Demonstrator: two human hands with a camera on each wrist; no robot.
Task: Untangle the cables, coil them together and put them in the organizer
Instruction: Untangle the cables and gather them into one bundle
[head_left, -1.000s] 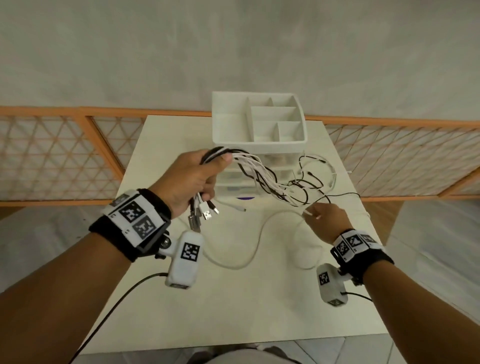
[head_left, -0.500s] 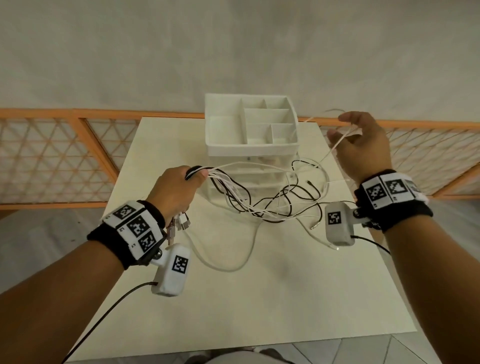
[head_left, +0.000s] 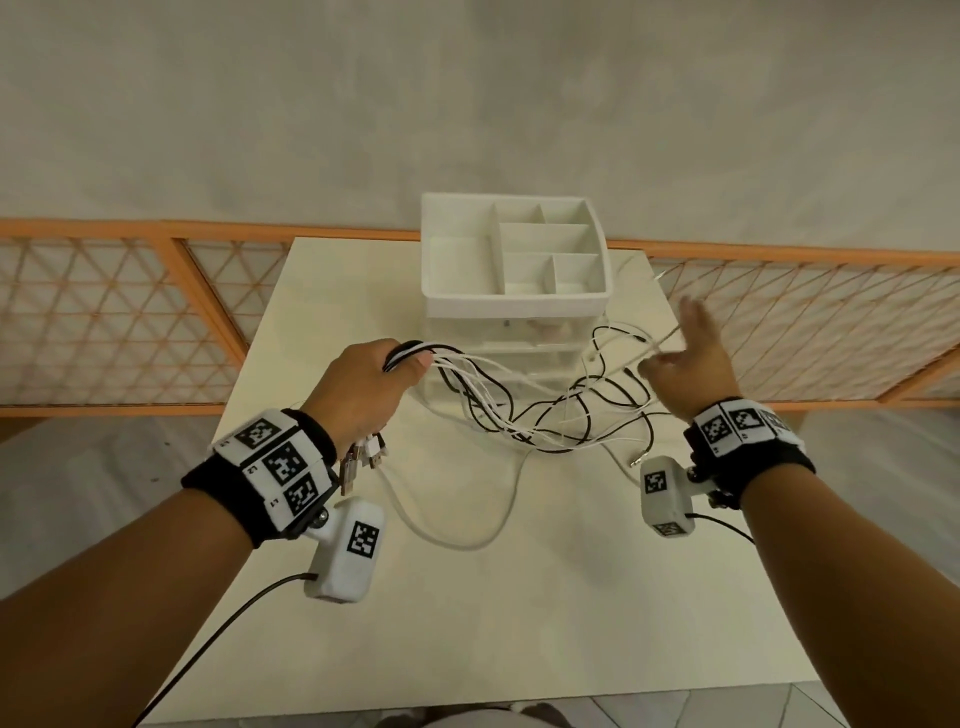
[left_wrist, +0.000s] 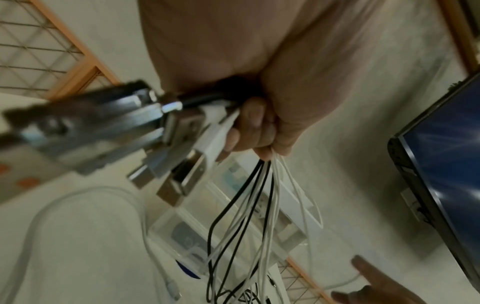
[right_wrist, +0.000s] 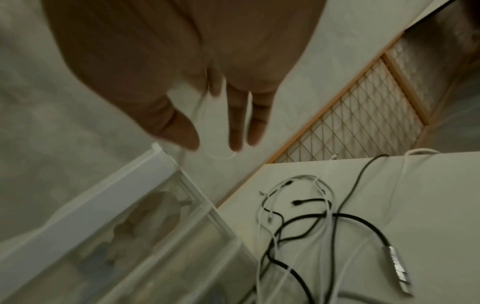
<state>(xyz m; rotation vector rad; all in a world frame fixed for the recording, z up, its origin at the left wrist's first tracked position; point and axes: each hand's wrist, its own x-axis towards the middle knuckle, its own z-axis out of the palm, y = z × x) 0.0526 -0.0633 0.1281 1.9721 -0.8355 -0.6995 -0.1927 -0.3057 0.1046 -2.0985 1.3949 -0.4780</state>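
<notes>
Cables (head_left: 540, 410), black and white, hang in a tangle from the left hand (head_left: 363, 389) down to the table (head_left: 467, 597), right in front of the organizer (head_left: 514, 306). No words can be read on them. The wrist bands (head_left: 275, 467) carry black and white square codes, and one shows a small 2. The left hand has its fingers (left_wrist: 254, 127) curled tight around the bunch, with the metal plugs (left_wrist: 166, 181) sticking out behind. The right hand (head_left: 691, 364) is up over the table with fingers (right_wrist: 236, 123) spread and nearly straight. A thin white cable (right_wrist: 221, 156) loops close by its fingertips; I cannot tell if it touches them.
</notes>
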